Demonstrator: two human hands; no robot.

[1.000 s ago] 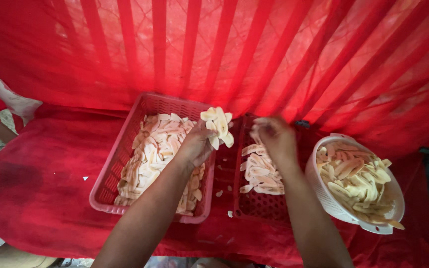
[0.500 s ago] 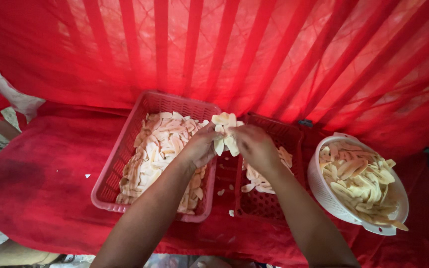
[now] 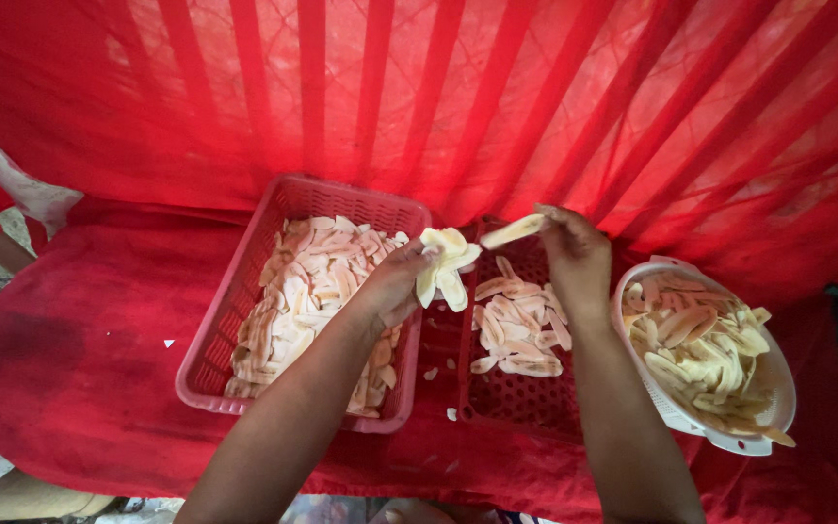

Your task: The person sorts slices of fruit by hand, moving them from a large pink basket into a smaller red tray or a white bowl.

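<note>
My left hand holds a fanned bunch of pale banana slices above the gap between two red baskets. My right hand pinches a single long slice just right of the bunch, over the flat red basket, where several slices lie in a thin layer. The deeper red basket on the left is filled with slices. A white colander full of slices sits at the right.
Everything rests on a surface covered in red cloth, with red fabric hanging behind. A patterned cloth lies at the far left. A few loose bits lie between the baskets.
My right hand came to the bunch in my left hand, then pulled away to the right with one slice. The bunch has shifted slightly right.
</note>
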